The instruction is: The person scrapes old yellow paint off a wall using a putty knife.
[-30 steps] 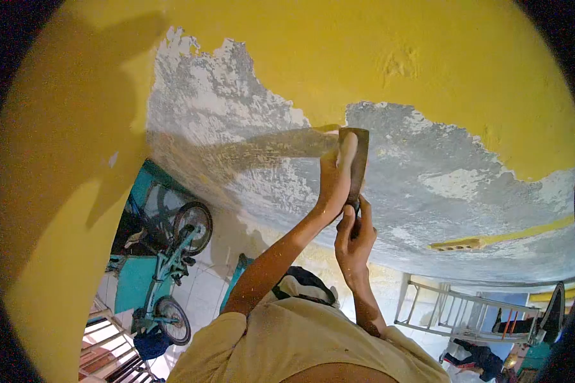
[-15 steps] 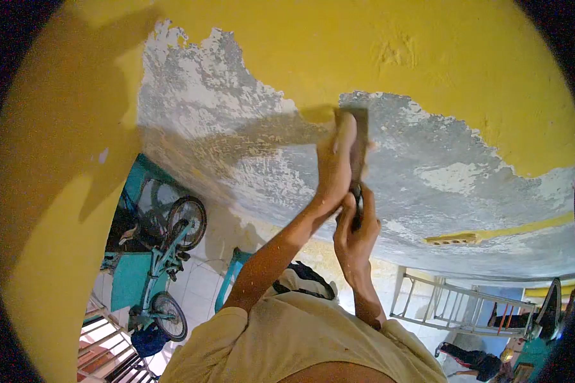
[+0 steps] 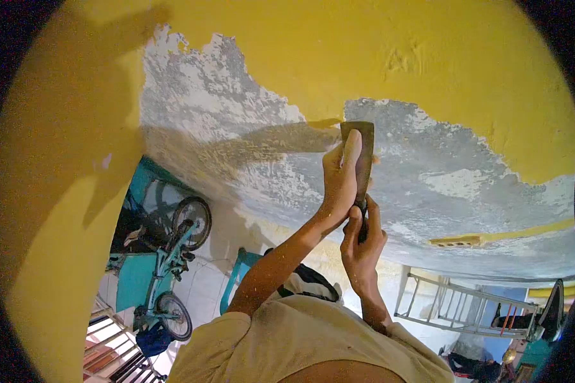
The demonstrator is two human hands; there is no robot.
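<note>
A flat metal scraper (image 3: 365,163) lies against the wall, its broad edge just below the border of the yellow paint (image 3: 313,70). My left hand (image 3: 340,179) grips the blade, thumb stretched along its face and the other fingers mostly hidden behind it. Lower down, my right hand (image 3: 364,246) is wrapped around the dark handle (image 3: 363,230). Around the scraper the wall shows bare grey and white patches (image 3: 402,147) with a ragged paint edge. A shadow of the hands and tool falls on the wall to the left.
Behind on the left are a teal bicycle (image 3: 166,271), a teal chair (image 3: 232,281) and a barred railing (image 3: 112,341). A metal ladder (image 3: 460,305) is at the lower right, near a partly visible person (image 3: 473,367). A yellow strip (image 3: 524,231) crosses the wall.
The scraper and both hands have shifted slightly down and right in view, drawing a little back from the paint edge. The view itself has shifted slightly too. Both hands keep their hold.
</note>
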